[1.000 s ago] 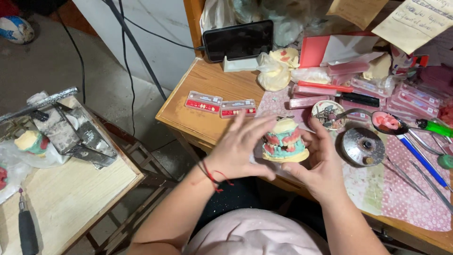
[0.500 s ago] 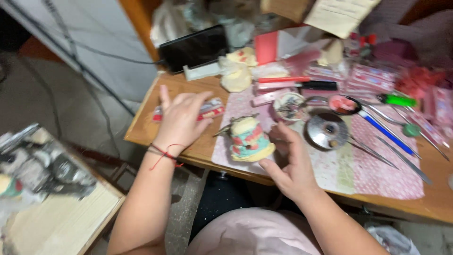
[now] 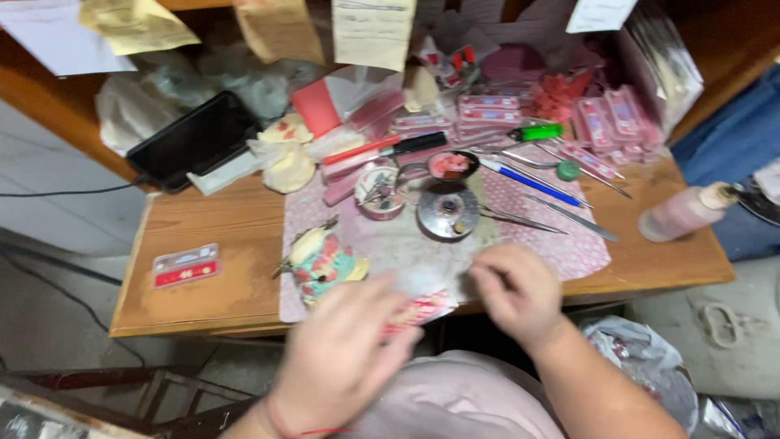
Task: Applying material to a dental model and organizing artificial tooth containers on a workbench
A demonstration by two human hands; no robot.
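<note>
Hands hover blurred over a wooden desk (image 3: 203, 236). Left hand (image 3: 345, 354), fingers loosely spread and empty, sits just below a pastel dental model (image 3: 321, 260); right hand (image 3: 516, 289) curls empty, right of it. Model looks rigid, brittle; best gripped by its sides.

A mat (image 3: 561, 244) covers the desk (image 3: 211, 236) middle and right. On its near-left corner lies the model (image 3: 323, 260), with the left hand (image 3: 345, 354) in front and the right hand (image 3: 516, 293) to its right. Behind stands a dish (image 3: 448, 213); a bottle (image 3: 682, 213) lies far right, a phone (image 3: 193, 140) back left.
</note>
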